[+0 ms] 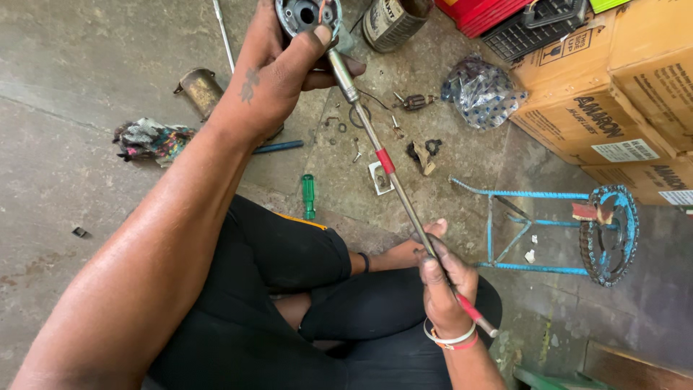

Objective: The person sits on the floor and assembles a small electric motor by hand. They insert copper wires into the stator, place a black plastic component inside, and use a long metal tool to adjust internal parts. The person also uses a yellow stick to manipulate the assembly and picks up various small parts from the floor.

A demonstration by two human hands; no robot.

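Head view | hands [281, 68] [444, 278] grip housing [307, 14], rod [390, 173] | brown cartons [599, 101] right

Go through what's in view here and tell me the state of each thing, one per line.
Left hand: gripping the round metal housing, thumb on its rim.
Right hand: closed around the long metal rod.
Long metal rod: tilted, tip inside the housing.
Green screwdriver: lying on the floor, untouched.
Blue stool frame: tipped on its side.
Metal can: upright.
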